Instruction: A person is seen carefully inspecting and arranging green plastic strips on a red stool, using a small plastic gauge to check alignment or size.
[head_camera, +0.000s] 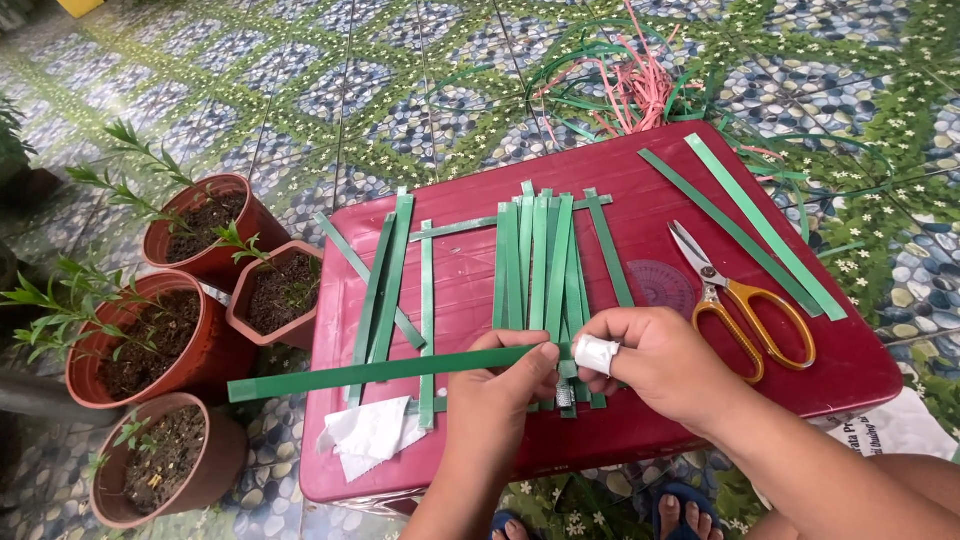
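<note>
My left hand (497, 385) pinches one end of a long green plastic strip (370, 372) that runs out to the left across a red plastic table (470, 265). My right hand (655, 362), its index finger wrapped in a white bandage, touches the same end of the strip from the right. Under both hands lies a bundle of several green strips (545, 265) set side by side lengthwise. More green strips (392, 275) lie to the left of the bundle.
Yellow-handled scissors (735, 295) and two long green strips (745, 230) lie at the table's right. A crumpled white tissue (370, 432) sits near the front left corner. Several terracotta pots (205, 235) stand on the tiled floor at left. Tangled pink and green strips (625, 85) lie behind the table.
</note>
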